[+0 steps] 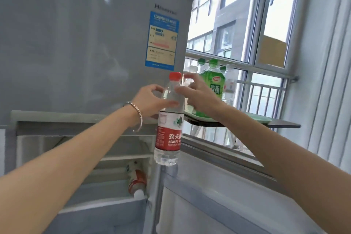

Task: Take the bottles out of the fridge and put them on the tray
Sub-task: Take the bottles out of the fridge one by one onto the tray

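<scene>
The left hand [152,100] is gripping a clear water bottle [169,119] at its shoulder, fingers clamped round it, holding it upright in the air in front of the fridge [76,43]. The right hand [199,95] is touching the bottle's neck with thumb and fingers loosely spread. Behind it, the pale green tray [256,118] is sitting on a dark shelf [284,125], carrying green-capped bottles [213,80]. Another bottle [136,178] is lying inside the open fridge compartment below.

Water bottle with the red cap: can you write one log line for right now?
water bottle: upright, midair | left hand: gripping it | right hand: touching neck | tray: already holds bottles | fridge: one left
</scene>
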Motion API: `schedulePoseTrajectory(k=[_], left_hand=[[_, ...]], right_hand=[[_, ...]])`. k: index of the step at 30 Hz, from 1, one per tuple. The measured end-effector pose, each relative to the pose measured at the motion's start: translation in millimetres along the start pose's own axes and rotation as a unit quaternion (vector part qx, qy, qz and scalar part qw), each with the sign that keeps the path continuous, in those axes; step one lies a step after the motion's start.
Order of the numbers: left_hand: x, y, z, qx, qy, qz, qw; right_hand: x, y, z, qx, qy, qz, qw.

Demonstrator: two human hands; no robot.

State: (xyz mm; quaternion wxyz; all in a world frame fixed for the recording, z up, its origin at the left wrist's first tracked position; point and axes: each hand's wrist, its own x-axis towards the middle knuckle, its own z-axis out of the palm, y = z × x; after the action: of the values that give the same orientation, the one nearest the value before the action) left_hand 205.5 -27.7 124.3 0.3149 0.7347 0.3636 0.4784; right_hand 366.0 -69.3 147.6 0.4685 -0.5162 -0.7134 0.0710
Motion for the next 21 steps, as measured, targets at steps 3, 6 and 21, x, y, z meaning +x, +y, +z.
schedulePoseTrajectory(k=[3, 6, 21], left_hand=[[16, 31, 18, -0.036, 0.034, 0.037, 0.998], [36, 66, 45, -0.093, 0.077, 0.074, 0.990], [88, 80, 202, 0.079, -0.093, 0.149, 0.981]], right_hand=[[-17, 11, -29, -0.044, -0.078, 0.048, 0.995], [-30, 31, -57, -0.053, -0.129, 0.059, 0.988], [22, 151, -136, -0.017, 0.078, 0.114, 0.990]])
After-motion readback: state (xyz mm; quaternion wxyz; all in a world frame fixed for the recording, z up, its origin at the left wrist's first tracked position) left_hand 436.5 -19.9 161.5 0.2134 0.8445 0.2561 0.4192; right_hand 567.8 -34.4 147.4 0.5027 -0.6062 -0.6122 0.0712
